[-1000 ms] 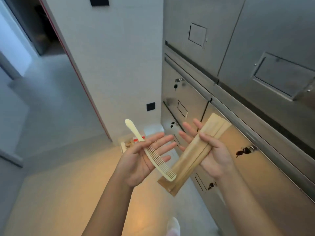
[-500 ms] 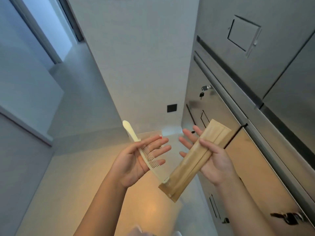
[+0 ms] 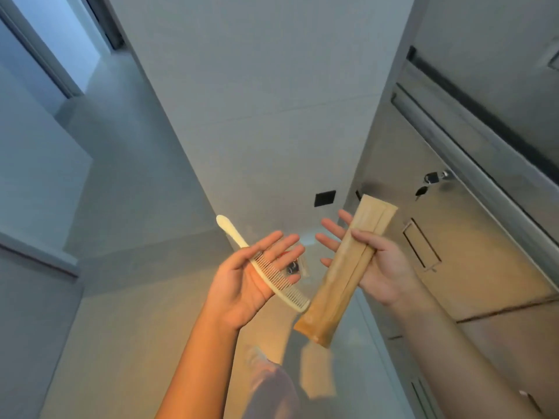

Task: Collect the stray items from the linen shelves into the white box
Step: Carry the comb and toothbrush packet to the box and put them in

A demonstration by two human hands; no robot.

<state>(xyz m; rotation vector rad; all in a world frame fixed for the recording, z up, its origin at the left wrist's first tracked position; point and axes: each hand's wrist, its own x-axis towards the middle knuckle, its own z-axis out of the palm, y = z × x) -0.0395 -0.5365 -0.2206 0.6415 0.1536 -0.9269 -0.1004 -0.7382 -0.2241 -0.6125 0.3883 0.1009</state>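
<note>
Hands raised side by side, near each other but not touching, each carrying one item. The left hand [image 3: 242, 285] is palm up with its fingers spread and almost straight. A cream plastic comb [image 3: 273, 278] lies slantwise across them. Its fine, close-set teeth face the fingertips, and its slim, rounded handle sticks out past the top of the hand towards the wall. One digit lies flat over the comb where the handle meets the teeth. Between the fingers shows a small clear wrapper [image 3: 292, 266] with something dark inside; whether the hand holds it I cannot tell.

The right hand [image 3: 384, 267] grips a long, flat packet [image 3: 338, 282] of tan kraft paper. It is matte, with a lengthwise seam down its face and square-cut ends. The thumb [image 3: 363, 237] presses on the front, and straight fingers back it from behind. The packet tilts, its lower end close to the tip of the comb.

Below the hands is a pale trouser leg [image 3: 269, 388] and a smooth floor [image 3: 136, 343] washed in warm light. Right of the hands stands a brushed-steel cabinet [image 3: 484, 237], dull and faintly reflective. It has a rectangular recessed pull [image 3: 422, 251] and keys [image 3: 432, 178] hanging from a lock. Ahead rises a plain pale wall [image 3: 257, 101] bearing a small black square plate [image 3: 325, 198].
</note>
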